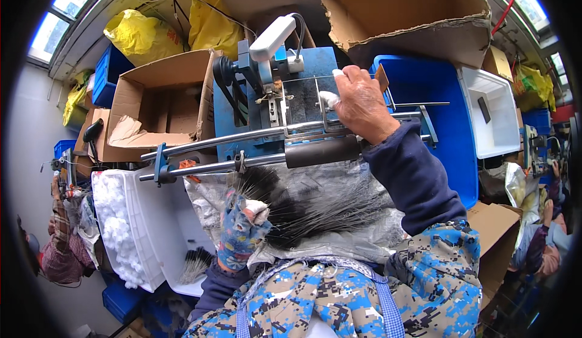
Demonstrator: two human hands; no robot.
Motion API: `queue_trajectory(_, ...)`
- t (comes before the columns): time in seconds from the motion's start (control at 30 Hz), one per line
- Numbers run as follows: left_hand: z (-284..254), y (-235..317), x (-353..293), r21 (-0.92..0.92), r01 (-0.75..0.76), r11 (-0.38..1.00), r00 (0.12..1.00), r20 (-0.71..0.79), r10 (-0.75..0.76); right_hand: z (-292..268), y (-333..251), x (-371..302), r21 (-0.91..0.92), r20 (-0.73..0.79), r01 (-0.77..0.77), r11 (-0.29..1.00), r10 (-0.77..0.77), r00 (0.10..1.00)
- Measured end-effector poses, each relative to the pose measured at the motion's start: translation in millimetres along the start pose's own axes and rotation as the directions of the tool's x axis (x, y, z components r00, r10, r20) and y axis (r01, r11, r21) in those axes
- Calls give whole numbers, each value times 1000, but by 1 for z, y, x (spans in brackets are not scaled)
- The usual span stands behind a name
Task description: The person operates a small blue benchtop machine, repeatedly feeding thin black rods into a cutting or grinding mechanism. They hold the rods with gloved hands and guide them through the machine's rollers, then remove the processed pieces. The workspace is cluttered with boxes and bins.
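My bare right hand [364,104], with white wraps on thumb and forefinger, is bent over the sliding metal frame [322,110] of a blue bench machine [227,110]. Its thumb lies against the frame; the other fingertips are partly hidden. In a patterned blue glove, my left hand [241,229] is curled closed beside a pile of thin wires with black bristles [327,207]. A white wrap covers its thumb. What lies inside its fingers is hidden. The pile rests on a pale plastic sheet [206,195] over my lap. Between my hands run two steel rods [215,144], one bearing a black sleeve [321,151].
Left stands an open cardboard box [127,104]; below it, a white tub [176,217] holds a bristle bundle, next to white fluffy pieces [118,229]. A blue bin [451,126] and white tray [500,117] are on the right. Other people sit at both sides.
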State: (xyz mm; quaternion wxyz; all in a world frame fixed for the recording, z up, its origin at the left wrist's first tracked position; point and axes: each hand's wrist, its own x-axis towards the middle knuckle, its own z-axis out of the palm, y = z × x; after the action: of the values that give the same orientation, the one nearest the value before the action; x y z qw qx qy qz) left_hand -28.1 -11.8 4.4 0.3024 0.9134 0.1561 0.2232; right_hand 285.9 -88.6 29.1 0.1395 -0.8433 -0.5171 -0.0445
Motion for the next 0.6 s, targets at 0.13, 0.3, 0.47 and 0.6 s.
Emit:
queue_trajectory(0.13,0,6,5,-101,52,994,999,17,-50,4,18,20,-247,-51,22,969,-35,998)
queue_trajectory(0.3,-14,17,1,11,104,995,992,-67,-103,-16,16,8,-223,126,125,967,-99,987)
queue_trajectory(0.47,-14,18,-9,-491,340,802,854,-197,-482,-74,-9,-78,253,189,234,939,-285,940)
queue_trajectory(0.6,1,34,25,-231,110,967,994,8,-112,-45,-70,-89,798,-143,254,547,-238,961)
